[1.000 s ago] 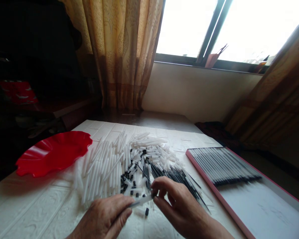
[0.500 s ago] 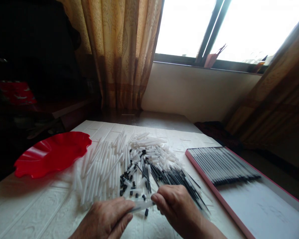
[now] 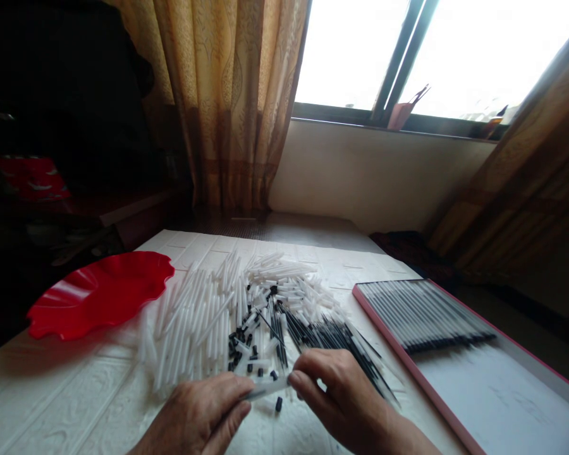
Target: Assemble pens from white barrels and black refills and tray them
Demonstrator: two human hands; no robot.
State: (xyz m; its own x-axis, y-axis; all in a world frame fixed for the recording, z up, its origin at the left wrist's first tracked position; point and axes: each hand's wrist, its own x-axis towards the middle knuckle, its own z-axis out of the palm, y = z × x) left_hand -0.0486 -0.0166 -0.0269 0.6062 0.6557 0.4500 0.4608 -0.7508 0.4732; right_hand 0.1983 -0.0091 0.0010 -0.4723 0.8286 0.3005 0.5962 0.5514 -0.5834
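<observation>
Between my two hands is a clear pen barrel (image 3: 268,388) with a dark line inside, tilted up slightly to the right. My left hand (image 3: 201,407) is closed around its left part, thumb against fingers. At the barrel's right end my right hand (image 3: 344,395) pinches with thumb and forefinger; whether a small part sits in that pinch is hidden. A loose black plug (image 3: 279,404) lies just below the barrel. Beyond my hands lie a heap of clear barrels (image 3: 194,322), scattered black end plugs (image 3: 237,357), whitish caps (image 3: 308,294) and thin dark refills (image 3: 332,338).
A red wavy-edged plate (image 3: 104,294) stands on the left of the white table cover (image 3: 52,392). On the right, a pink-rimmed tray (image 3: 408,363) holds a row of pens (image 3: 436,313) with black ends. Behind are a curtain (image 3: 232,107) and a window sill.
Both hands keep their hold on the pen barrel. My right hand's fingers have shifted slightly, with a gap now showing between thumb and forefinger. The piles have not moved.
</observation>
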